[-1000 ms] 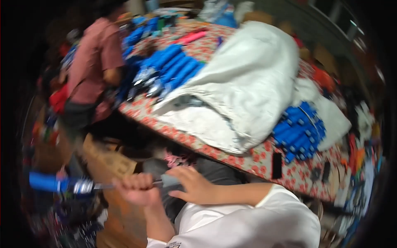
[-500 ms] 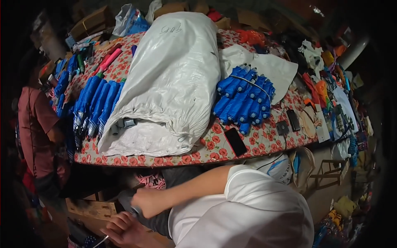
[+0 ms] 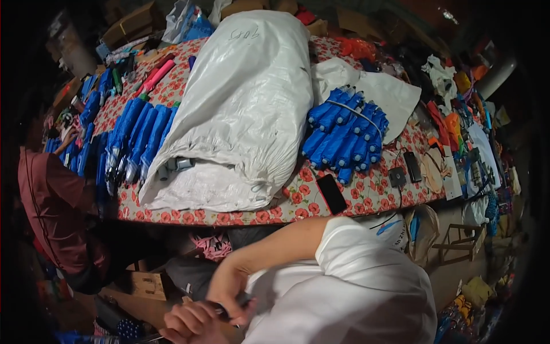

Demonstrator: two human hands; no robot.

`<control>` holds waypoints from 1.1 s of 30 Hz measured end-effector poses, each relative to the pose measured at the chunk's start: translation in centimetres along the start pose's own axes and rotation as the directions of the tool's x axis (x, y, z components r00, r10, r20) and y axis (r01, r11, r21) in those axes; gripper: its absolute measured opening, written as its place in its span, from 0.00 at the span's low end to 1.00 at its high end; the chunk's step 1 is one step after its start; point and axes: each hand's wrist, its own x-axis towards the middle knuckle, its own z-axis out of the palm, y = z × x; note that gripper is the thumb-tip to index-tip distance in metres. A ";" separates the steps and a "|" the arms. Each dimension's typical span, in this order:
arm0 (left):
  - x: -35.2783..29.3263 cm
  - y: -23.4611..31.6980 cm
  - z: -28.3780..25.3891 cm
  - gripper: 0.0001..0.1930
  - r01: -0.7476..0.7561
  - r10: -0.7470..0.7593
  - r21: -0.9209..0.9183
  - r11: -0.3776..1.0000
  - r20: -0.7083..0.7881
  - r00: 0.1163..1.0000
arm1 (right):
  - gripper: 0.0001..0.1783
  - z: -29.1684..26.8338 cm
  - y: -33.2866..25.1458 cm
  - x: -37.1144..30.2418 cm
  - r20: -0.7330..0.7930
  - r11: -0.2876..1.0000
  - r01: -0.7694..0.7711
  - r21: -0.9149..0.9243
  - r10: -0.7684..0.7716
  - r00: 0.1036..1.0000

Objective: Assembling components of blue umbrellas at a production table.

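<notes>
Low in the view, over my lap, my right hand (image 3: 230, 292) is closed around a dark, short handle-like piece (image 3: 220, 311). My left hand (image 3: 192, 322) is closed beside it, its fingers curled on the same dark thing. A thin metal rod (image 3: 153, 338) sticks out to the left below my left hand. My fingers hide most of what they hold, so its kind does not show. On the table ahead, a large white woven sack (image 3: 246, 86) lies with its mouth toward me, grey ends (image 3: 182, 164) showing inside. Right of it is a banded bundle of blue folded umbrellas (image 3: 344, 135).
Several more blue folded umbrellas (image 3: 143, 132) lie left of the sack on the flowered tablecloth (image 3: 246, 218). A phone (image 3: 332, 194) is near the front edge. A person in a dark red shirt (image 3: 57, 189) is at the left. A wooden stool (image 3: 146, 285) stands below.
My hands have moved to the right and nearer my body, with the dark piece between them. The person at the left has leaned in, an arm toward the umbrellas. The view has shifted slightly.
</notes>
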 end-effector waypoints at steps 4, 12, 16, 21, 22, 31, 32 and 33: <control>1.0 0.2 -0.4 0.27 -0.034 0.061 0.059 0.998 -0.555 0.830 | 0.16 -1.5 -3.3 -0.2 -0.451 0.977 0.082 -0.197 -0.165 0.877; -0.4 0.8 0.8 0.29 0.249 -0.209 -0.081 0.965 0.336 0.918 | 0.13 -3.2 -6.3 -1.3 0.027 0.980 -0.178 -0.092 0.181 0.983; 1.6 0.1 -2.3 0.29 -0.053 0.044 -0.043 0.998 -0.191 0.981 | 0.10 -2.6 -5.3 -0.3 0.151 0.996 -0.079 -0.051 0.086 0.985; -0.6 -0.1 -2.1 0.29 0.060 -0.061 -0.056 0.997 -0.013 0.998 | 0.10 0.8 -2.5 0.2 -0.558 0.882 0.066 -0.466 -0.351 0.752; -1.1 0.4 -1.5 0.29 0.256 -0.213 -0.124 0.959 0.284 0.935 | 0.10 1.0 -2.6 0.2 -0.564 0.903 0.069 -0.424 -0.323 0.760; -2.1 -1.1 -3.6 0.29 0.049 -0.069 -0.106 0.993 -0.196 0.978 | 0.08 -0.3 -3.3 -1.3 -0.087 0.982 -0.185 -0.022 0.183 0.979; -2.4 -0.5 -3.5 0.30 0.155 -0.156 0.037 0.987 0.031 0.987 | 0.08 -1.0 -3.2 -1.5 0.084 0.958 -0.287 0.011 0.286 0.955; -2.5 -0.3 -3.4 0.30 0.152 -0.153 0.040 0.988 0.026 0.988 | 0.12 -1.6 -2.8 -1.1 0.492 0.933 -0.307 0.186 0.182 0.851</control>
